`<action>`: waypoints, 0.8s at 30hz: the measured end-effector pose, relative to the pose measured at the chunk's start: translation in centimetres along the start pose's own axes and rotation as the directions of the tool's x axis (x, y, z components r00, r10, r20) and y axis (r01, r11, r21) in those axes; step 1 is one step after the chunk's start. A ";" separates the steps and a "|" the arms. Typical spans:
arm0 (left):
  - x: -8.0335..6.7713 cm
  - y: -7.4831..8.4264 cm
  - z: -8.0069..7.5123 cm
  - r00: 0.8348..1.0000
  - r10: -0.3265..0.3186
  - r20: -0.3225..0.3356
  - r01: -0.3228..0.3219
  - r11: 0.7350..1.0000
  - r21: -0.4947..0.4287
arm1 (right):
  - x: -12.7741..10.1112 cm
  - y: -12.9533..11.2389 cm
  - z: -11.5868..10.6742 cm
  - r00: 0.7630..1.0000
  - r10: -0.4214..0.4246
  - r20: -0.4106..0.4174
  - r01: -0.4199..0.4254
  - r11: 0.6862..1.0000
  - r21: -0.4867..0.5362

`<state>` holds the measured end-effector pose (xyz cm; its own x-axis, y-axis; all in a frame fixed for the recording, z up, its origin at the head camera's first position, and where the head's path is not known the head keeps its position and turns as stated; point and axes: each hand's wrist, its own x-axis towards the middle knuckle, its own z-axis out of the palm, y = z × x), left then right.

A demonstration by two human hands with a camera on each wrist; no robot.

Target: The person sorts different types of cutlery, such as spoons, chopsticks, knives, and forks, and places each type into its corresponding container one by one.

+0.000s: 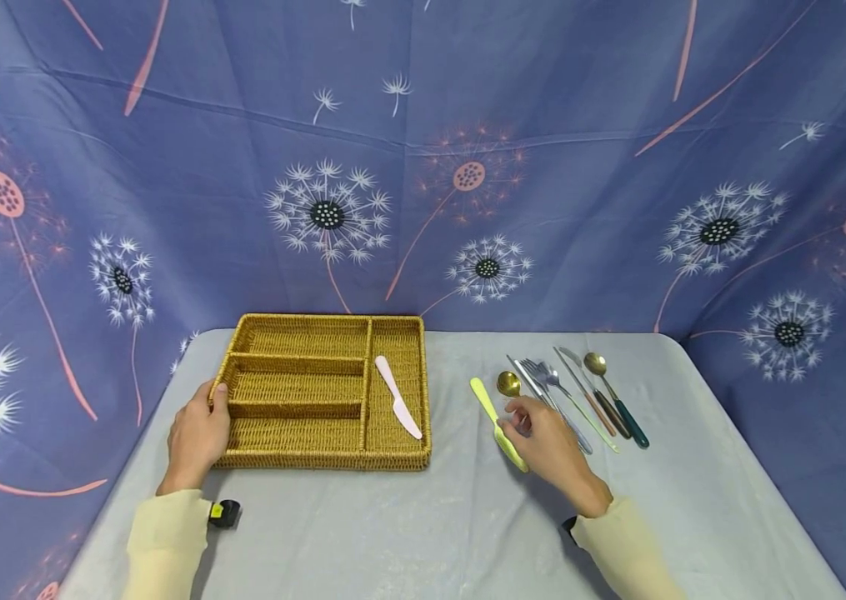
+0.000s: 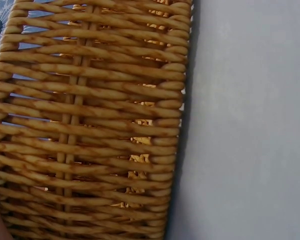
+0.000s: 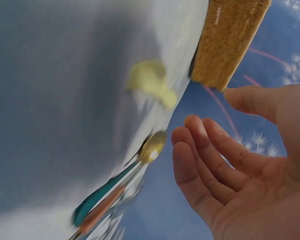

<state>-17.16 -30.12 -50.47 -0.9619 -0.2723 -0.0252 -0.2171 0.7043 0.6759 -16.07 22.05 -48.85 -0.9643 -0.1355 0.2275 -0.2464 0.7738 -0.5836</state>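
My left hand [image 1: 197, 437] grips the left rim of a wicker tray [image 1: 302, 460], with the thumb over the edge. The tray's woven side wall [image 2: 90, 120] fills much of the left wrist view. In the tray's right-hand long compartment lies a pink knife [image 1: 397, 398], slanted. Over the table, my right hand [image 1: 552, 442] hovers beside a yellow spoon [image 1: 484, 398], partly covering it in the head view. The right wrist view shows this hand [image 3: 240, 175] with loosely bent fingers and nothing between them; the yellow spoon [image 3: 149, 79] is blurred there.
Right of the yellow spoon lie a gold spoon [image 1: 508, 383], several forks and knives [image 1: 543, 375], and a spoon with a dark green handle [image 1: 628, 423]. A dandelion-patterned cloth [image 1: 407, 208] hangs behind the pale table [image 1: 362, 533].
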 end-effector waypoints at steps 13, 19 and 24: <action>-0.2 0.1 -0.1 1.000 0.002 -0.005 -0.002 1.000 -0.011 | -2.0 4.2 -3.1 0.996 0.027 -0.083 -0.034 0.995 -0.094; -0.2 0.2 -0.1 1.000 -0.004 0.002 0.004 1.000 -0.015 | -2.0 5.9 -5.1 0.994 0.069 -0.087 -0.079 0.988 -0.129; -0.2 0.1 0.0 1.000 -0.013 -0.002 0.013 1.000 -0.009 | -1.7 7.8 -6.8 0.991 0.096 -0.092 -0.110 0.980 -0.163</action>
<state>-17.00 -30.00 -50.41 -0.9587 -0.2827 -0.0320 -0.2276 0.6948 0.6823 -15.69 32.57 -48.51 -0.9704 -0.0029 0.2414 -0.1195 0.8745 -0.4701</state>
